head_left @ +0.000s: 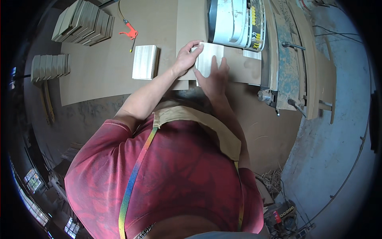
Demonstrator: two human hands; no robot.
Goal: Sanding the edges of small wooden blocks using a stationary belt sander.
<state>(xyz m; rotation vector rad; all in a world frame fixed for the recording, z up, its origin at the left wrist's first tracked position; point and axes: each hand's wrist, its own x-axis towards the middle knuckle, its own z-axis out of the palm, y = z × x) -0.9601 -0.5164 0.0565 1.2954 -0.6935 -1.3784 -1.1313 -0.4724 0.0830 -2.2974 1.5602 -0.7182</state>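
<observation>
Pale wooden boards (209,53) lie in front of me at the table's near side, seemingly in a small stack. My left hand (187,57) is closed on their left edge, its fingertips at the far left corner. Over the near right part of the top board, my right hand (215,77) has its thumb and fingers spread apart. Whether its fingertips press on the wood I cannot tell. To the left of my left hand stands another neat stack of pale boards (144,62), apart from both hands.
A white and pale-blue rounded drum-like body (234,24) stands just beyond the boards. Right of it is a worn blue machine (288,63) with levers. A red air blow gun (129,32) lies on the brown tabletop (95,79). Board stacks (83,24) fill the far left.
</observation>
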